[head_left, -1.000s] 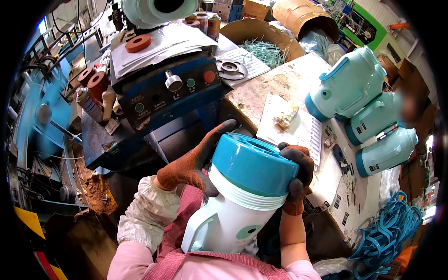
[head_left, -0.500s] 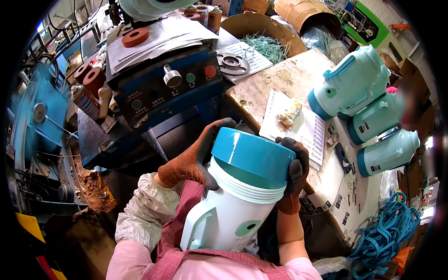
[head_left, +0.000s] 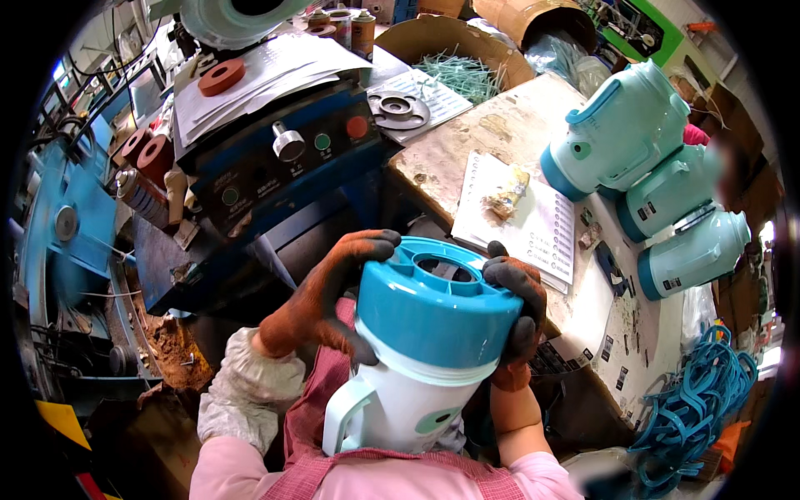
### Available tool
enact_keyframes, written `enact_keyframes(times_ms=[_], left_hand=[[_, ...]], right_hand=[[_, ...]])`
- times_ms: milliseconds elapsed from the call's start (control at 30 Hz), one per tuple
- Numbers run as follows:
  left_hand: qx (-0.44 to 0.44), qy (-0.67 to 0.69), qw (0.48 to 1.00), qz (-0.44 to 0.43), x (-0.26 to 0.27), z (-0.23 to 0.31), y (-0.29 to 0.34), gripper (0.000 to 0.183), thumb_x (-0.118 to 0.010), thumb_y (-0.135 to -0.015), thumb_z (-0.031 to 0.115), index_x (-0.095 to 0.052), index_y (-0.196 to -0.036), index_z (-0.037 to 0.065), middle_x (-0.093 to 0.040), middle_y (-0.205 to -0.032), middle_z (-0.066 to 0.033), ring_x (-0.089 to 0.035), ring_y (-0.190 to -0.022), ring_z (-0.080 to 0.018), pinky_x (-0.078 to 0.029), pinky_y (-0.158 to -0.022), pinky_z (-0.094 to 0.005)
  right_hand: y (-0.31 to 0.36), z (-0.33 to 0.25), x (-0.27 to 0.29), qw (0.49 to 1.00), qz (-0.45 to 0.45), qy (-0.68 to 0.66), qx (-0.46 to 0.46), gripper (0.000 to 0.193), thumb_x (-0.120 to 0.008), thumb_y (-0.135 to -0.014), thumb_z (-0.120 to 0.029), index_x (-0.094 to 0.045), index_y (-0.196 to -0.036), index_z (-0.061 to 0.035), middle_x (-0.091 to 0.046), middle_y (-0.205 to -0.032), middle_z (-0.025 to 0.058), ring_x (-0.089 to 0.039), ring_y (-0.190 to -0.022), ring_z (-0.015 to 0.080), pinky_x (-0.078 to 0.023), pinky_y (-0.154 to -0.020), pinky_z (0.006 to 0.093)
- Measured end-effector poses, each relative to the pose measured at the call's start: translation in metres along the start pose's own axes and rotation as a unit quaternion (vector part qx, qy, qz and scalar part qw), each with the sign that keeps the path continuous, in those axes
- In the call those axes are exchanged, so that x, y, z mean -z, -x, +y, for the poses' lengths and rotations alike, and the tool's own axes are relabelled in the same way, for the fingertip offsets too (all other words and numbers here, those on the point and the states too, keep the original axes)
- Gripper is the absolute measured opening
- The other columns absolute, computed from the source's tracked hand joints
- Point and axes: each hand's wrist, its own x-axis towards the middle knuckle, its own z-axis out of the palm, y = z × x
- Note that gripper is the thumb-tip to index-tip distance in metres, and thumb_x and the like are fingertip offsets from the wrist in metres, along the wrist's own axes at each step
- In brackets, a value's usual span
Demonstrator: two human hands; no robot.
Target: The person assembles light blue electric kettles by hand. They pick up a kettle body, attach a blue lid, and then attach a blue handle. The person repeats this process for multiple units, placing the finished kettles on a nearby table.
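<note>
Head view: your right hand (head_left: 523, 308) is grasping the blue base (head_left: 433, 321) from the right, its fingers bending over the rim. Your left hand (head_left: 312, 296) is spanning the left side, fingertips resting at the top rim and thumb lying near the lower edge; how firmly it is bearing, I cannot tell. The base is sitting on the upper end of the white jug (head_left: 383, 412), which is tilting just in front of your apron (head_left: 304, 417), its handle (head_left: 337, 417) facing near left. The base is looking like stiff, glossy plastic, probably light and a little slippery, so its outer wall, taken from both sides, is offering the surest hold. The jug is likely bulky rather than heavy, its smooth wall perhaps scuffing easily; the handle is giving another hold. To the right, a crumpled wad (head_left: 507, 196) is lying on a notepad (head_left: 546, 229) on the table (head_left: 437, 158); farther right, mint jugs (head_left: 692, 258) are standing. Blue strips (head_left: 700, 408) are heaping near right. Far left, papers (head_left: 258, 83) and a red ring (head_left: 222, 77) are topping a control box (head_left: 262, 162).
</note>
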Motion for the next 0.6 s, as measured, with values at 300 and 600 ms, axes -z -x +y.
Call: enact_keyframes(times_ms=[300, 600], left_hand=[[-0.043, -0.339, 0.937, -0.077, -0.015, 0.061, -0.020, 0.096, -0.079, -0.056, 0.054, -0.046, -0.131, 0.003, -0.048, -0.131, -0.0187, -0.043, -0.124, -0.0397, -0.029, -0.106, -0.0516], [-0.074, -0.262, 0.962, 0.007, -0.016, 0.023, 0.014, 0.096, -0.078, -0.060, 0.055, -0.046, -0.128, -0.004, -0.053, -0.122, -0.0205, -0.049, -0.116, -0.0344, -0.028, -0.106, -0.0490]], right_hand=[[-0.005, -0.036, 0.009, 0.989, -0.100, 0.105, -0.013, 0.109, -0.078, -0.056, -0.060, -0.036, -0.137, -0.0009, -0.048, -0.128, 0.0182, -0.037, -0.129, 0.0362, -0.027, -0.108, 0.0500], [0.011, 0.002, -0.012, 0.990, -0.071, 0.096, 0.072, 0.087, -0.083, -0.055, -0.040, -0.045, -0.123, -0.0014, -0.053, -0.123, 0.0153, -0.046, -0.115, 0.0339, -0.033, -0.103, 0.0479]])
